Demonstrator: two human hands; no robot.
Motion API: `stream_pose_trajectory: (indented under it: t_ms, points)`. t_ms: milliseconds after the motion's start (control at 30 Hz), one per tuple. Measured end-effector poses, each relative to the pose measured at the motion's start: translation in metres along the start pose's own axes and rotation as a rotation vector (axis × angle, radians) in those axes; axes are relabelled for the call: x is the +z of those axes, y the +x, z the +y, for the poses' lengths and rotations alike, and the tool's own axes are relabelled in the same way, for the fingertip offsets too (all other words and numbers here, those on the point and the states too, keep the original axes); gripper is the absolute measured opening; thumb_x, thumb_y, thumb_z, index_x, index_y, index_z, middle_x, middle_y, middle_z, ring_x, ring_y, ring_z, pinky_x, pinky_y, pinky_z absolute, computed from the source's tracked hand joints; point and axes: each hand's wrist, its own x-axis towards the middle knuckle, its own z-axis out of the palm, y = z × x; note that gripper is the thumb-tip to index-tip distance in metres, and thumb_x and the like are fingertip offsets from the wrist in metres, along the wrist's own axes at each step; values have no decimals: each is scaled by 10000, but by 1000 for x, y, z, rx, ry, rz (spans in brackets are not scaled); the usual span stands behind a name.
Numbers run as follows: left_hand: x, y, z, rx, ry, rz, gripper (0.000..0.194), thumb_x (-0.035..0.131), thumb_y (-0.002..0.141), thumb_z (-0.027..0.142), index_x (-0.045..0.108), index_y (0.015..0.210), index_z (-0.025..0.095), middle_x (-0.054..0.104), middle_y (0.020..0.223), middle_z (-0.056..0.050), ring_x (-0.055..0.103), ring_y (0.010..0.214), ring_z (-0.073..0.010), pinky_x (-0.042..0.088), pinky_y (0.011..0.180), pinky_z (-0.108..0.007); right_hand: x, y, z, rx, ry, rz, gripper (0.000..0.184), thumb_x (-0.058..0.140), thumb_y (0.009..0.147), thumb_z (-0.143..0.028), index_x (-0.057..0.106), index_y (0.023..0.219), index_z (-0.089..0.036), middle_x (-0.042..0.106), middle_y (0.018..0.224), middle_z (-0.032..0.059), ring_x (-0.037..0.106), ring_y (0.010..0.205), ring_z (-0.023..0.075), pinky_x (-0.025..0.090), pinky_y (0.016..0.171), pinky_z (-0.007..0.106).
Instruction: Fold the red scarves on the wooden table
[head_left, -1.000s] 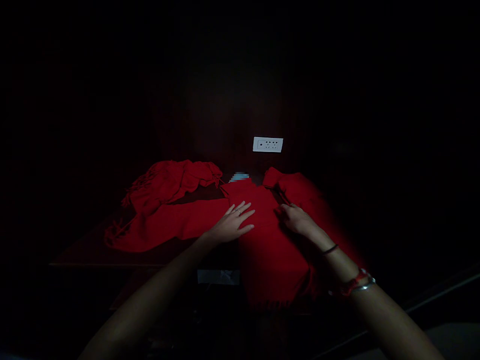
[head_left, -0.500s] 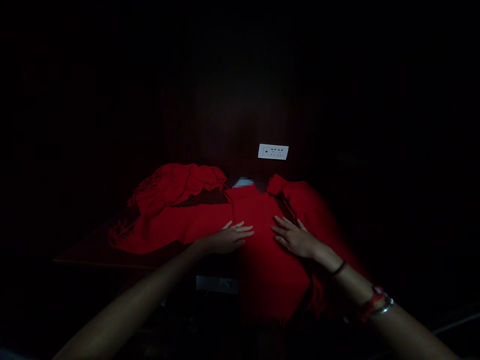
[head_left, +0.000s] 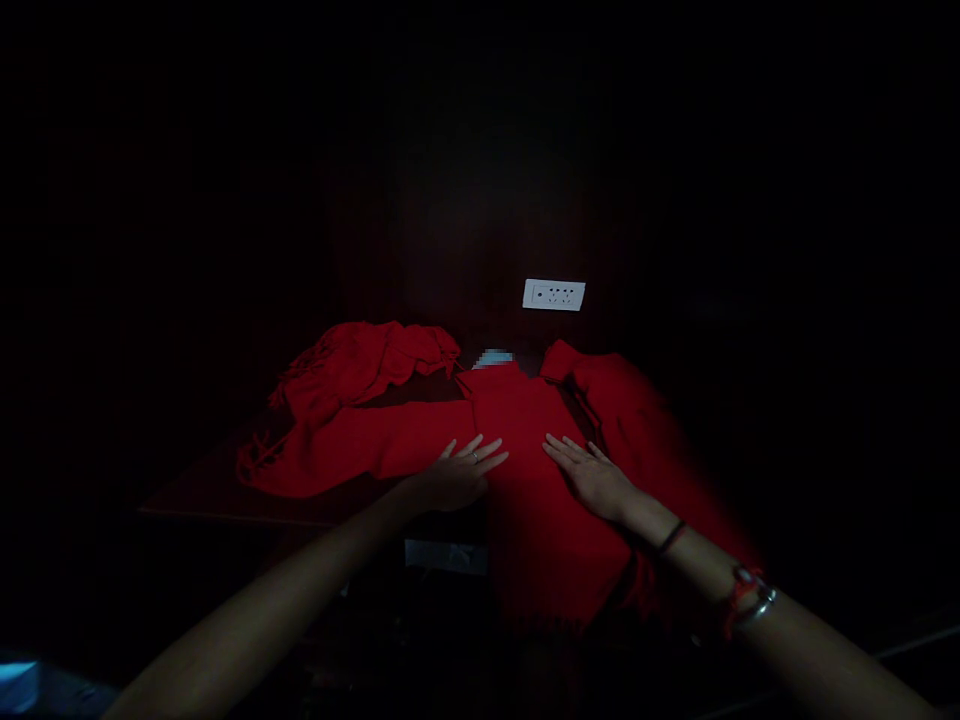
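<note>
A red fringed scarf lies flat down the middle of the dark table, its fringed end hanging over the front edge. On its left side rests my left hand, fingers spread, a ring on one of them. My right hand lies flat on the scarf's right side with its fingers stretched out. Neither hand grips the cloth. More red fringed cloth is spread to the left, bunched at the back. Another red cloth lies to the right, fading into shadow.
The dark table has its front edge at lower left. A white wall socket sits on the dark wall behind. A pale, blurred-out item lies behind the middle scarf. Below the table shows a pale shape. Surroundings are very dark.
The whole view has shifted slightly, with the table and cloths a little to the right and higher. Both hands stay on the scarf; the right hand's fingers are closer together.
</note>
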Motion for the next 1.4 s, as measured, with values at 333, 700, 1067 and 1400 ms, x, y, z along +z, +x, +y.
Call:
stream_pose_trajectory:
  t_ms: [333,700,1067,1400]
  points:
    - [-5,18,0,-29,-41,186,492,210,850,373,149,1312,214,169,1369,-30,117,1247,-192,127,984,-444,3,26,-3,-24,34,-1,494,235,828,-348,177,1311,-263,153,1370,5,140,1240,229,171,957,504]
    - [-5,29,-22,-26,-142,185,526,152,839,495,233,1289,236,207,1359,-21,153,1241,-164,168,984,-380,-25,32,-4,21,5,0,542,208,824,-469,294,1280,-190,195,1358,65,156,1239,217,149,982,451]
    - [9,36,-30,-188,-58,170,526,159,831,503,189,1299,265,162,1371,-21,161,1240,-170,151,981,-411,16,53,-8,18,42,13,609,135,814,-519,183,1319,-180,137,1374,36,101,1247,228,151,998,394]
    - [-15,-100,-160,-910,22,521,489,432,701,509,532,946,98,535,1039,-182,403,1040,-372,342,774,-508,-35,79,-36,-163,77,175,472,327,815,-378,421,1193,-113,405,1241,123,325,1161,212,245,959,348]
